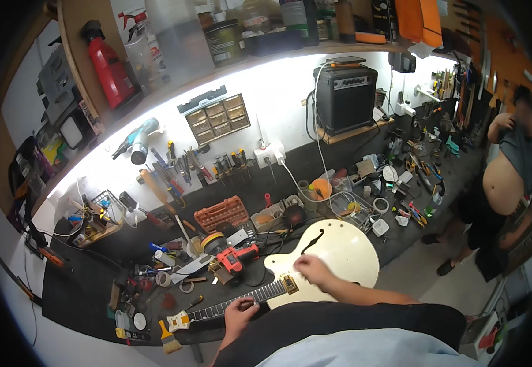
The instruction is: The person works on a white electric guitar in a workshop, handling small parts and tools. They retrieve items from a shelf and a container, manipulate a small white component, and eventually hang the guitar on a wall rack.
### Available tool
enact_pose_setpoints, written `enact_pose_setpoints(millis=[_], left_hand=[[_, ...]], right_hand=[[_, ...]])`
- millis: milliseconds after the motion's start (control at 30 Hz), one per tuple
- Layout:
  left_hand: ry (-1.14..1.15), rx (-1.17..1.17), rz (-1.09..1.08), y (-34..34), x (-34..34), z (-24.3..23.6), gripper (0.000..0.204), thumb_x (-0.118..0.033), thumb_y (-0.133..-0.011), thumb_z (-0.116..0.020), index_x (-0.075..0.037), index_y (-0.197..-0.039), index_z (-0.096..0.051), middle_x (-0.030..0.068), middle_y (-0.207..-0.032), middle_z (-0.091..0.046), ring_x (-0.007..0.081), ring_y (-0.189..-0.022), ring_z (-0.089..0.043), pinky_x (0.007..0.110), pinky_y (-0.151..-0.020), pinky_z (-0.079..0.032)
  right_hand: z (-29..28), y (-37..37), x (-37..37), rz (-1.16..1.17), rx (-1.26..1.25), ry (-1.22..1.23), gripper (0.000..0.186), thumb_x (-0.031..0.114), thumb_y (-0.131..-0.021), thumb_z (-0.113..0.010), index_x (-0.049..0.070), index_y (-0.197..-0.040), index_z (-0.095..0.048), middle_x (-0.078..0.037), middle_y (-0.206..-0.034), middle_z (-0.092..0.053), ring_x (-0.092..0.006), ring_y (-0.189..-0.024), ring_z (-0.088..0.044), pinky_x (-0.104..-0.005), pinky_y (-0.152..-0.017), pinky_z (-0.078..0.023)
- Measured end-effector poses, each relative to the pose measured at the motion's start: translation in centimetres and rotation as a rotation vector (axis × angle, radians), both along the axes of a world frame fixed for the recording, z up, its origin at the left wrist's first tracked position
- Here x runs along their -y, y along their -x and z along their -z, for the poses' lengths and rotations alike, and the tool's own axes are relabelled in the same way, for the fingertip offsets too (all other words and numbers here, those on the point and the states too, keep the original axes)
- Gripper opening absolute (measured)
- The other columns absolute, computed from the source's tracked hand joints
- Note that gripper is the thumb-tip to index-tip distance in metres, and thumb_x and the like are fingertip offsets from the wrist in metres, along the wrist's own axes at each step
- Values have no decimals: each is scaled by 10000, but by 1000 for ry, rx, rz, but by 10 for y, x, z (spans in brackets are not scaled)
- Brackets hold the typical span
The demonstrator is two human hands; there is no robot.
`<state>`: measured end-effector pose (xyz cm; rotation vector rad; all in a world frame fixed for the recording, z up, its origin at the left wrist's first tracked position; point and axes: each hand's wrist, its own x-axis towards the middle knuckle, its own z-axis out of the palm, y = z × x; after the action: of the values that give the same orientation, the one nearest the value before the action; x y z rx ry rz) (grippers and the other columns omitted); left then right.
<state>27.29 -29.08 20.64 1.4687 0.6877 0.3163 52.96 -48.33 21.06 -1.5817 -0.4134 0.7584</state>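
Note:
A cream hollow-body guitar (350,257) with an f-hole lies at the bench's front edge, its fretted neck (211,311) pointing left. My left hand (239,315) is over the neck, fingers curled together; what they may hold is too small to tell. My right hand (310,270) is over the guitar body, just right of the gold pickup (288,284), fingers bent into a loose pinch and slightly blurred. Whether something thin is between those fingertips cannot be made out.
A red power tool (232,262), orange socket case (217,214) and paintbrush (169,339) share the bench (82,296) with scattered tools. A black amplifier (344,98) stands on a wall shelf. A person (503,177) stands at the right, lifting a grey shirt.

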Motion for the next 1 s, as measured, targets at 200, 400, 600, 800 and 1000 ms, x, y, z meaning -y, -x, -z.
enact_pose_setpoints(millis=[200, 400, 600, 800, 1000], left_hand=[[9, 156, 235, -14, -13, -18, 311, 2, -875, -796, 36, -1166, -692, 103, -1098, -735, 177, -1044, -707, 311, -930, -565], [-60, 259, 265, 11, -34, -26, 282, 32, -851, -800, 21, -1112, -692, 90, -1157, -697, 193, -1071, -705, 304, -936, -576], [-36, 161, 205, 62, -69, -17, 286, 21, -859, -782, 12, -1120, -665, 107, -1126, -730, 168, -1015, -717, 299, -880, -574], [7, 155, 208, 91, -96, -17, 331, 1, -840, -784, 3, -1140, -644, 120, -1060, -737, 155, -974, -715, 293, -839, -567], [-38, 127, 223, 114, -112, -2, 331, -22, -832, -791, -6, -1129, -645, 108, -970, -741, 129, -878, -690, 271, -786, -550]], right_hand=[[-16, 72, -21, -553, 198, 132, 247, 259, -975, -711, 54, -1111, -696, -41, -977, -706, -133, -898, -647, -307, -817, -531], [1, 103, -53, -399, -66, 66, 191, 234, -995, -692, 59, -1070, -677, -6, -881, -660, -90, -752, -606, -242, -651, -494], [-2, 143, -88, -518, 28, 126, 203, 239, -994, -699, 58, -1081, -671, -7, -912, -661, -83, -803, -609, -256, -693, -515], [-113, 55, -122, -37, 795, -231, 165, 189, -942, -728, 42, -1006, -689, -31, -977, -660, -145, -883, -658, -312, -757, -542], [-400, -112, -85, 966, 1372, -300, 507, 284, -875, -814, -4, -1210, -565, -92, -994, -639, -192, -879, -631, -345, -788, -540]])
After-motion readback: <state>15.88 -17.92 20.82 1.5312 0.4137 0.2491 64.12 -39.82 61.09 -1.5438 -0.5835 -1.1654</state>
